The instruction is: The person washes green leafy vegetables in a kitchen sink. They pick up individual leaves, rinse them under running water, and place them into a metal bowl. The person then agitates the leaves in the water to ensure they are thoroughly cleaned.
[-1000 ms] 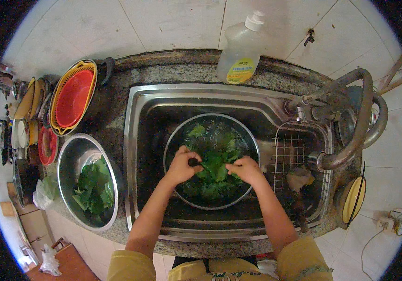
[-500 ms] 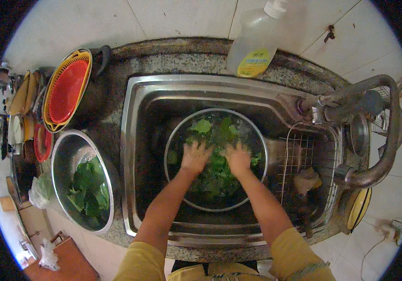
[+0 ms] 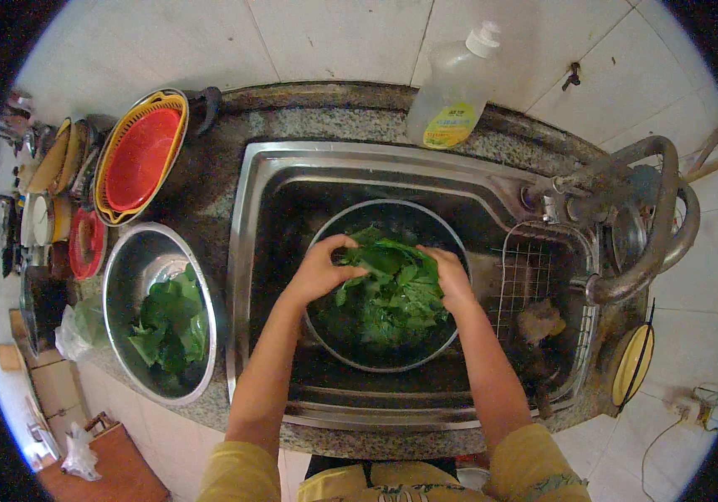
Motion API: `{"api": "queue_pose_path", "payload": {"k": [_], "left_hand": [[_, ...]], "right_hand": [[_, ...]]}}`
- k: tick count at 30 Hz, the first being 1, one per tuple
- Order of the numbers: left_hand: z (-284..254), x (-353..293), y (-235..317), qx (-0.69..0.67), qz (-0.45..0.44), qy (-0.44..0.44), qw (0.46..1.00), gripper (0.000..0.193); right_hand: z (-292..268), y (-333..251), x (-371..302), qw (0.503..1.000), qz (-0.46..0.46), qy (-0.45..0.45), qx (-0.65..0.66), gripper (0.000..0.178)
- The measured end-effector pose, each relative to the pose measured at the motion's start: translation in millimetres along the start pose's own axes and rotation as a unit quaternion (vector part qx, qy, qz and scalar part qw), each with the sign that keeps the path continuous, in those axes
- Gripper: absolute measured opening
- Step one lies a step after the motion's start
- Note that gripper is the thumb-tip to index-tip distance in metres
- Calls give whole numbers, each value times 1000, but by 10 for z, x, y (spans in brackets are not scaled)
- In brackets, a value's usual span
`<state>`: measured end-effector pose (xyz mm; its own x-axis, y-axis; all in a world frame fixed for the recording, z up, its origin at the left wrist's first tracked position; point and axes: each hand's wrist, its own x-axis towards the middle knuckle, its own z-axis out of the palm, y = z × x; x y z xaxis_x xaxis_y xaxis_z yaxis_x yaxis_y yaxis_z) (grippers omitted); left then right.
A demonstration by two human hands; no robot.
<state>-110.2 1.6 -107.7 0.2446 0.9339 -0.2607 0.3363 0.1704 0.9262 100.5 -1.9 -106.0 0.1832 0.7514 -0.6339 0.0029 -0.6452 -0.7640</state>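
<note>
A round metal-rimmed basin [image 3: 323, 341] of water stands in the steel sink, with wet leafy greens [image 3: 392, 289] in it. Both hands gather a clump of these greens above the basin. On the clump's left side my left hand [image 3: 322, 268] is curved round the leaves, thumb and fingers bent toward each other. My right hand [image 3: 449, 280] grips the clump's right side, and its fingertips are partly hidden behind leaves. Left of the sink, a steel bowl [image 3: 118, 316] holds more green leaves [image 3: 171, 322].
The sink [image 3: 250, 217] has a wire rack [image 3: 526, 268] on its right, near the curved faucet [image 3: 664, 226]. A clear soap bottle [image 3: 451, 88] stands behind the sink. Red and yellow baskets [image 3: 137, 159] lie at the back left. A yellow oval item [image 3: 633, 366] sits at the right edge.
My hands were spread flat over the greens in the basin. They have since turned inward and closed round a clump, raising it. The view has shifted slightly.
</note>
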Motion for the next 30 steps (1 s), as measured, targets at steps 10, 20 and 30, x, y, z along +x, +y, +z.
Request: {"api": "queue_pose_path", "payload": {"k": [10, 20, 30], "left_hand": [[466, -356, -437, 431, -61, -127, 891, 97], [592, 148, -1071, 633, 74, -115, 762, 54], [251, 66, -166, 312, -26, 47, 948, 42]], "right_hand": [[-167, 533, 54, 838, -151, -115, -512, 93], [159, 1275, 463, 771, -172, 16, -613, 56], [-91, 506, 141, 975, -95, 56, -194, 65]]}}
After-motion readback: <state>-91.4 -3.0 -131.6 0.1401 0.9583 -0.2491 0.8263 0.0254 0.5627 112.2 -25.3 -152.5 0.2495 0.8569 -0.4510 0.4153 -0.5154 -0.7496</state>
